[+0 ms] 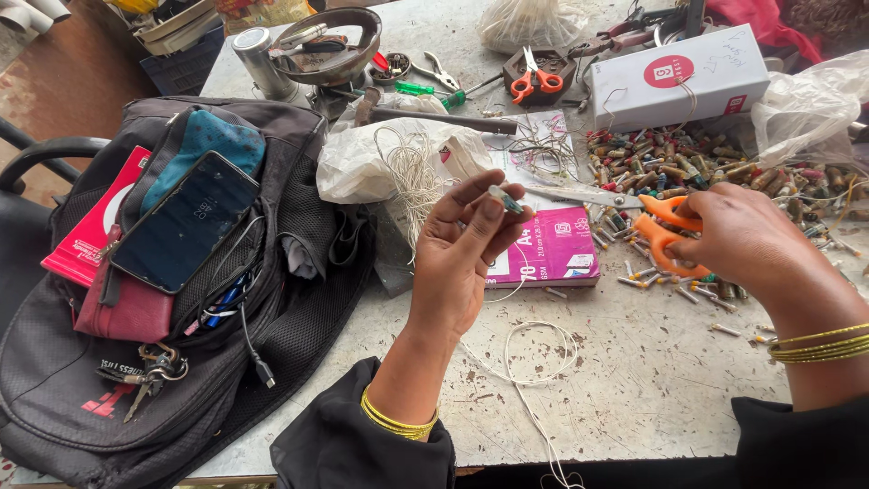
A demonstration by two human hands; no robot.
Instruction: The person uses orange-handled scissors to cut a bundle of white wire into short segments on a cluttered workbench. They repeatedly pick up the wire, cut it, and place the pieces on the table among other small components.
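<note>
The scissors (634, 213) in the right hand (747, 240) show bright polished metal blades and glossy orange plastic handles; the left hand (462, 244) pinches a small component (505, 199) with a pale, slightly shiny casing. Beneath both hands the tabletop (652, 380) is matt grey, scratched and pitted. Left of the left hand lies a black woven-cloth backpack (181, 362), bearing a smartphone (186, 222) with a glossy glass screen.

Small pale cylindrical component (505, 198) pinched in my left hand (457, 249), raised above the table. Orange-handled scissors (634, 213) in my right hand (747, 240), blades pointing toward it.
</note>
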